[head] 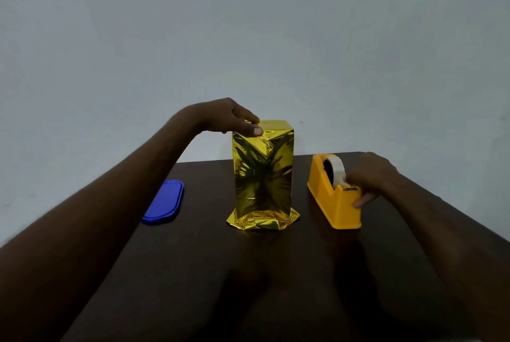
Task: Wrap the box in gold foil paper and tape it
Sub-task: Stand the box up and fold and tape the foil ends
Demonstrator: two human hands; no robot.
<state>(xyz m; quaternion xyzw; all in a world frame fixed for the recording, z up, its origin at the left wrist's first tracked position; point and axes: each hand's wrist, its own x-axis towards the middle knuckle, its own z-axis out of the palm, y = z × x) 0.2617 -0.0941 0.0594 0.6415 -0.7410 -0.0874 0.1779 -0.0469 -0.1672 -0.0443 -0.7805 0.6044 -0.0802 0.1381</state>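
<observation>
A tall box wrapped in gold foil paper (pixel 263 173) stands upright in the middle of the dark table. Crumpled foil spreads out around its base. My left hand (pixel 223 118) rests on the box's top left corner, thumb and fingers pinching the folded foil there. An orange tape dispenser (pixel 331 198) with a white tape roll (pixel 335 170) sits to the right of the box. My right hand (pixel 369 176) is at the dispenser's front end, fingers at the cutter where the tape comes off. Whether a strip is between the fingers is hidden.
A blue oval lid (pixel 164 202) lies flat on the dark brown table (pixel 248 272), left of the box. A plain grey wall rises behind the table's far edge.
</observation>
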